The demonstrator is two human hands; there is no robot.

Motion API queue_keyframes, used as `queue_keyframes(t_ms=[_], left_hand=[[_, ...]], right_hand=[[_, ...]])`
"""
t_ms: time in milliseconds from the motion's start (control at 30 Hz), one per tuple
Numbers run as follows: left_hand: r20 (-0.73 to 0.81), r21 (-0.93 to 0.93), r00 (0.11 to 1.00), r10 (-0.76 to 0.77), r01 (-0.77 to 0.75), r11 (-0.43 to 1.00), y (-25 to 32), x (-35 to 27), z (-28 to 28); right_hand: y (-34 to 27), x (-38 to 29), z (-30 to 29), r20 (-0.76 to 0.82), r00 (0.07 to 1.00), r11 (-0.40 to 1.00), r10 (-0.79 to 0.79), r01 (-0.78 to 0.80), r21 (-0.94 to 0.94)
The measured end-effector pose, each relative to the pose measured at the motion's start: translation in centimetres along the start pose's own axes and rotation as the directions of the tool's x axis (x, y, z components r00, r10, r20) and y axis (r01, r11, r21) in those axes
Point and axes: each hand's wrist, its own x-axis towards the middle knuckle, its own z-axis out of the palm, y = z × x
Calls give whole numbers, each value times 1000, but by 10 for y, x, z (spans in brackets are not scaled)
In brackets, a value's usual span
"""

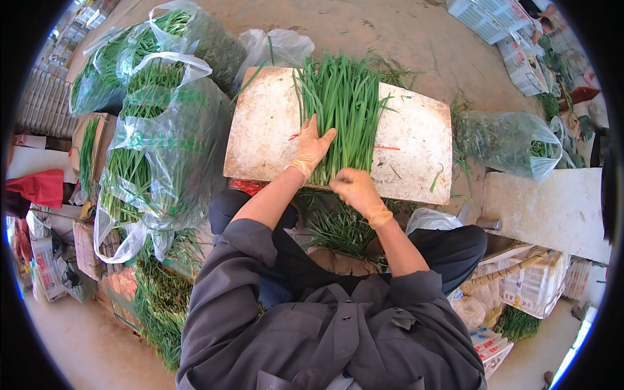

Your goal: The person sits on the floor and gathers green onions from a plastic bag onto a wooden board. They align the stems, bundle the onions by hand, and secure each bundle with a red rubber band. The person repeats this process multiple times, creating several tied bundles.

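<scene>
A thick bundle of green garlic chives point(348, 112) lies across the middle of a worn whitish board point(414, 141), its cut ends towards me and its leaf tips over the far edge. My left hand point(312, 146), in a thin translucent glove, rests on the left side of the bundle with thumb and fingers spread. My right hand point(360, 194), gloved the same way, is at the cut ends by the near edge, its fingers curled and slightly blurred; whether it pinches any stalks cannot be told. A red strip point(387, 147) shows on the board right of the chives.
Large clear plastic bags of chives point(161, 146) stand at the left, and another filled bag point(507, 141) lies at the right. Loose chives point(341, 229) lie below the board between my knees. White plastic crates point(531, 282) stand at the lower right. Part of another person shows at the upper right.
</scene>
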Motion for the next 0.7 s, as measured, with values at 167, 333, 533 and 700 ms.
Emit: queue_keyframes(t_ms=[167,333,533,700], left_hand=[[-28,181,998,47,-42,983,8,-5,6],[-24,301,999,39,-30,953,30,-15,9],[-38,417,997,74,-52,907,41,-23,9],[-33,406,995,96,-74,911,53,-27,15]], right_hand=[[81,-46,8,479,861,621,-172,472,-625],[187,-81,3,593,725,456,351,420,-784],[114,-53,-10,-36,996,888,-84,58,-456],[99,-22,1,0,994,975,113,-110,193]])
